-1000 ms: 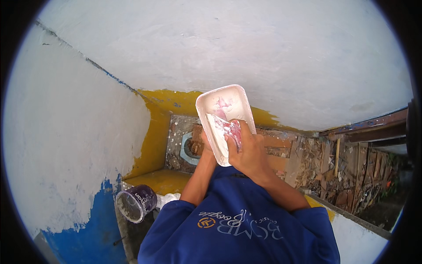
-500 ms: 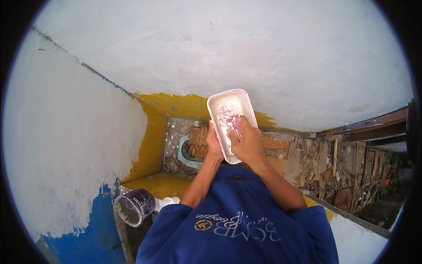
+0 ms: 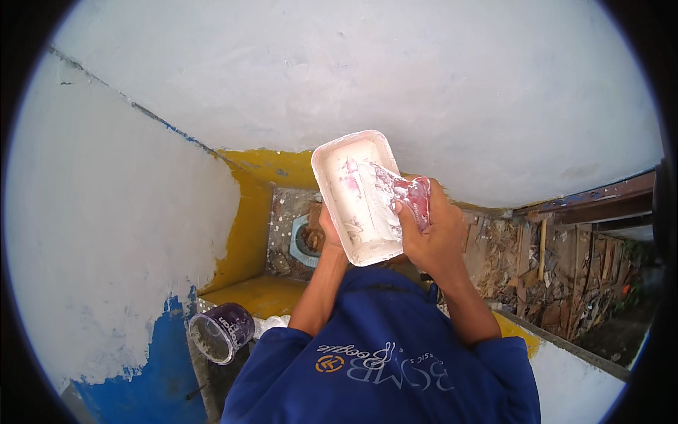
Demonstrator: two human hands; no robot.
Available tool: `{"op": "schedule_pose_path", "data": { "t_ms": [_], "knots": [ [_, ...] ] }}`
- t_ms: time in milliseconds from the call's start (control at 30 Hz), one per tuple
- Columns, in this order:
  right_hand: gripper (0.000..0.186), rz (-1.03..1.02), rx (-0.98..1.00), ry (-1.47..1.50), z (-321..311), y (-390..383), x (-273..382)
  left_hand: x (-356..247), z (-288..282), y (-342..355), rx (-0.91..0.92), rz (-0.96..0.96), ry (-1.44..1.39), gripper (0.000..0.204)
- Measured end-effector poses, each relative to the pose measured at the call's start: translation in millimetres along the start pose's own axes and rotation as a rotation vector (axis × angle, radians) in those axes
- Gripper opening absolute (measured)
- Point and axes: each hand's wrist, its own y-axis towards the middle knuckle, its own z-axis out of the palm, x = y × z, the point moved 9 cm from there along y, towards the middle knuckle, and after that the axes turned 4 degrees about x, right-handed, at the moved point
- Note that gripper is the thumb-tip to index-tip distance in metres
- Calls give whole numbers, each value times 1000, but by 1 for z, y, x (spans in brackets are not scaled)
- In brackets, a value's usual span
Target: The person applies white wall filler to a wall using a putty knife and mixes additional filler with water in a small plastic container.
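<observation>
A white rectangular tray, smeared inside with white paste, is tilted in front of me. My left hand is closed on its left side; the fingers beneath are hidden. In my right hand is a red putty spreader, pinched between thumb and fingers. White paste coats much of the spreader, and its wide blade reaches over the tray's right side into the inside. A pinkish patch shows on the tray floor beside the blade.
A whitish wall stands ahead, meeting a left wall with blue and yellow areas. Below lies a squat toilet pan with debris. A dark purple bucket stands at lower left. Wood scraps cover the ground at right.
My right hand has moved right with the spreader, from inside the tray to over its right side. The tray has shifted a little left and turned slightly.
</observation>
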Motion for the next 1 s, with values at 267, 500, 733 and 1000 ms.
{"op": "schedule_pose_path", "data": {
  "t_ms": [267,500,733,1000],
  "knots": [
    [20,64,90,-37,20,4,-22,5,-24,-13,-17,3,266,69],
    [15,157,83,225,-6,10,-77,4,-10,-20,68,-9,64,66],
    [12,67,-236,181,-29,-13,-79,14,-14,-27,27,36,129,64],
    [13,-83,-361,95,-71,-2,-44,30,-29,-30,10,11,88,60]
  ]
}}
